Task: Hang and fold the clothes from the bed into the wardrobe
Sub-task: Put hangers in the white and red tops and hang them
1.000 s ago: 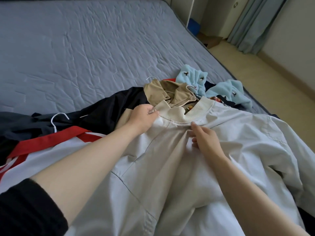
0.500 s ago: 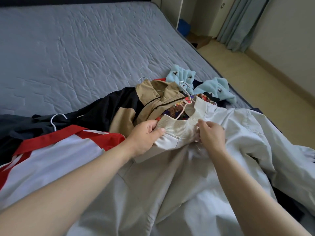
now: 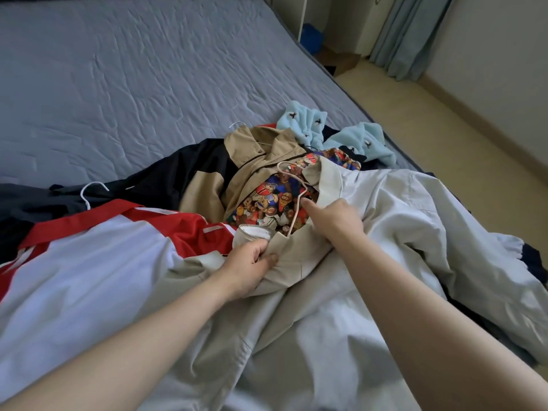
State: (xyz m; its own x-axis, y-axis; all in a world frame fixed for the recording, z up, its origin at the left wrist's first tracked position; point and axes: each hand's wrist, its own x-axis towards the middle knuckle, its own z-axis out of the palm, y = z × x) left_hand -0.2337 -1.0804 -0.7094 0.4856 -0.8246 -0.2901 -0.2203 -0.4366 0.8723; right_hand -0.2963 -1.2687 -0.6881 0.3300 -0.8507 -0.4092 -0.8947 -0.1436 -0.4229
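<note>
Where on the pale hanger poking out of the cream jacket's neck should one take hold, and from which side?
Pinch the hanger at its neck just below the hook, coming from above: hook and neck lie bare on the bear-print shirt, while the arms' ends run under the cream jacket.

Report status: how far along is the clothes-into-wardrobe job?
Done: nothing shows as put away. In hand: the left hand and right hand grip the pale grey jacket at its open neck, where a thin pink hanger pokes out. Remaining: the red-and-white jacket, tan-and-black jacket, bear-print garment, light blue fleece and dark garment lie piled on the bed.
</note>
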